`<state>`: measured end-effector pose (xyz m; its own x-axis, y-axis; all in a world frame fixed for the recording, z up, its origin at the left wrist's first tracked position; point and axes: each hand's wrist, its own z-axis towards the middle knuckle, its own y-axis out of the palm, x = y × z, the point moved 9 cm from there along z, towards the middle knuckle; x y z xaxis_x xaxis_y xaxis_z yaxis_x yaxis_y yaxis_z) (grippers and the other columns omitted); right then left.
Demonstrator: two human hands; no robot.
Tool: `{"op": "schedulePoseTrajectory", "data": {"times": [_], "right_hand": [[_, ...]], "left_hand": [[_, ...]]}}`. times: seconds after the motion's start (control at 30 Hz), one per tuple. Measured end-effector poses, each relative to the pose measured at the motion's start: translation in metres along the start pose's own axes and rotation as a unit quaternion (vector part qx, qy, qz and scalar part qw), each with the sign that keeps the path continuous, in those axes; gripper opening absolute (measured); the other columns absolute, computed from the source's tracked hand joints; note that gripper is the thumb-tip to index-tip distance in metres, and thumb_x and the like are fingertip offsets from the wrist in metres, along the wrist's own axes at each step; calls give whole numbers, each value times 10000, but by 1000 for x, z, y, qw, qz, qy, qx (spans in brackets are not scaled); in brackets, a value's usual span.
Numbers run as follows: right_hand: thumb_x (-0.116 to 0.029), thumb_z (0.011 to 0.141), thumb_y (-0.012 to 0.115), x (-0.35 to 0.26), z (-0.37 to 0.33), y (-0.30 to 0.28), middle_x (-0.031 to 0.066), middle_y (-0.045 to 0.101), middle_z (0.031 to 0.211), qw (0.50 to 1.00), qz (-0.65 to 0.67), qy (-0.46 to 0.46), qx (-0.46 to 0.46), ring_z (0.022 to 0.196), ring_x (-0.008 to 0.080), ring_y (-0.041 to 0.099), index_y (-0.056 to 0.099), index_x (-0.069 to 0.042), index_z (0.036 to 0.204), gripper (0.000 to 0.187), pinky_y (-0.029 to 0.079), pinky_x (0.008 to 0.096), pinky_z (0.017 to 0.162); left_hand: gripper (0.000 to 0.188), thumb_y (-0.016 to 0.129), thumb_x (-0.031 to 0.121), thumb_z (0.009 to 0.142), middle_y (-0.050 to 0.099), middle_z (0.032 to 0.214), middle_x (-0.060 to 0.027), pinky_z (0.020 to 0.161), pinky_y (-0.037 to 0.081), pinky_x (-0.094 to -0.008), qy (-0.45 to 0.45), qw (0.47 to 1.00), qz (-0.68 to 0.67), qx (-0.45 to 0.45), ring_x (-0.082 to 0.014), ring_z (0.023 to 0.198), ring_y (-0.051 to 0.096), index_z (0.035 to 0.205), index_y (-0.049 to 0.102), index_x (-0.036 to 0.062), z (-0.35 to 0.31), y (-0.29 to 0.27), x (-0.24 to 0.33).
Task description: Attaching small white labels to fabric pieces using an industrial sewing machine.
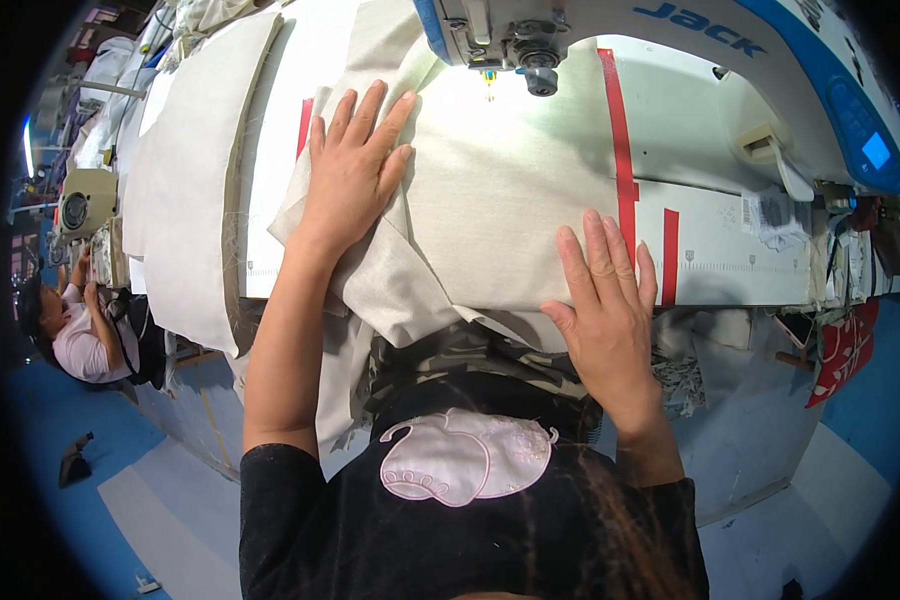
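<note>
A piece of beige fabric [500, 200] lies on the white sewing table in front of me, under the lit head of a sewing machine [610, 30]. My left hand [355, 165] rests flat on its folded left part, fingers spread. Over at the right edge, my right hand [610, 310] lies with fingers stretched out, its fingertips near a red tape strip [618, 130]. Neither hand grips anything. Below the machine head is the needle area [489, 82], with the cloth's far part beneath it. Part of the fabric hangs over the table's near edge toward my lap.
A stack of beige cloth panels [195, 170] lies at the left, overhanging the near edge. At the right are a small clear packet [775, 215] and hanging scraps [845, 260]. Another person [95, 335] sits at a machine on the far left. A red patterned cloth [845, 350] hangs right.
</note>
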<state>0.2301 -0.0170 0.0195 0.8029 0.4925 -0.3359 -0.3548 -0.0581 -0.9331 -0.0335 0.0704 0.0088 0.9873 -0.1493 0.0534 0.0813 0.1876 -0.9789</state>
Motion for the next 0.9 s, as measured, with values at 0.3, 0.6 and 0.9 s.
{"op": "schedulePoseTrajectory", "data": {"times": [0.3,0.6,0.9], "right_hand": [[-330,860,787,0,-1,-4,169,393,1642,1000,-2,2,-3,1517,306,374,478,-76,1547,794,222,537,1230],[-277,883,773,1,5,-7,176,391,1638,1000,22,-6,-13,1517,330,362,475,-68,1544,755,222,541,1223],[-210,929,719,9,7,-33,216,417,1607,992,119,-35,-17,1500,398,373,490,-40,1510,648,260,531,1236]], "left_hand": [[540,540,310,1051,353,1674,-94,1268,142,-608,2,1000,-7,4,-371,1561,266,1584,454,293,0,-1,2],[575,633,284,1004,323,1692,-102,1283,109,-576,-19,998,-58,-4,-387,1566,246,1563,496,269,4,-16,1],[539,762,216,902,397,1630,-159,1252,244,-591,118,983,-135,46,-387,1543,304,1401,594,102,27,-41,40]]}}
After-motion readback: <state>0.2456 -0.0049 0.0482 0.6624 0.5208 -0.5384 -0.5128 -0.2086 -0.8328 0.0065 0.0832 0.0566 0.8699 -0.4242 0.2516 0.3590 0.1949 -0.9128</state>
